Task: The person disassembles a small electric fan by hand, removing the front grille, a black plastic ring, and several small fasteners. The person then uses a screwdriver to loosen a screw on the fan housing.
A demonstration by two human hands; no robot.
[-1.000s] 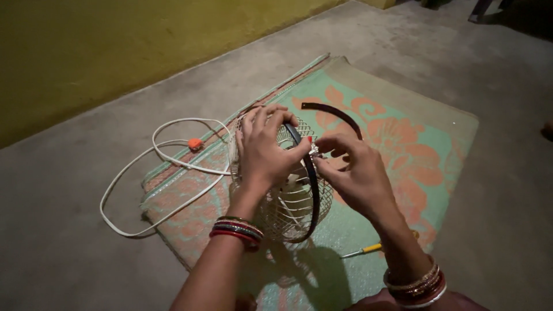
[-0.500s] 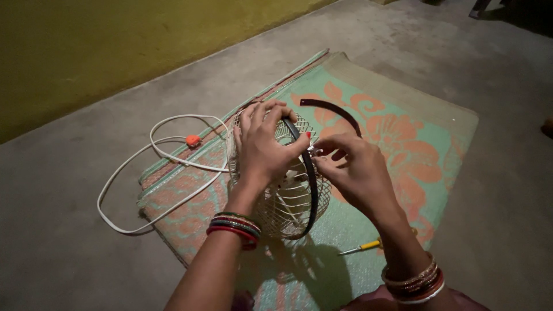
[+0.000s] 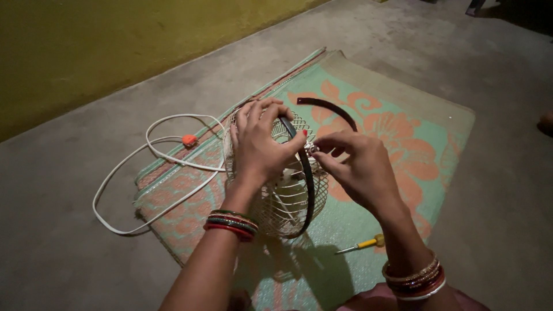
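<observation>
A small fan with a pale wire cage [image 3: 285,201] stands on a green and orange mat [image 3: 415,138]. My left hand [image 3: 259,147] grips the top of the cage, fingers curled over the dark rim band [image 3: 308,190]. My right hand [image 3: 360,167] pinches a small metal fastener [image 3: 314,150] at the cage's upper edge, where the dark band's loose end [image 3: 328,106] arcs away over the mat. Both wrists wear several bangles.
A white power cord [image 3: 150,167] with an orange plug [image 3: 189,140] loops over the grey concrete floor at the left. A yellow-handled screwdriver [image 3: 363,245] lies on the mat near my right forearm. A yellow-green wall runs along the top left.
The view has drifted slightly, so the scene sits a little further left and higher. Both hands stay on the cage, my right fingers still working at the fastener.
</observation>
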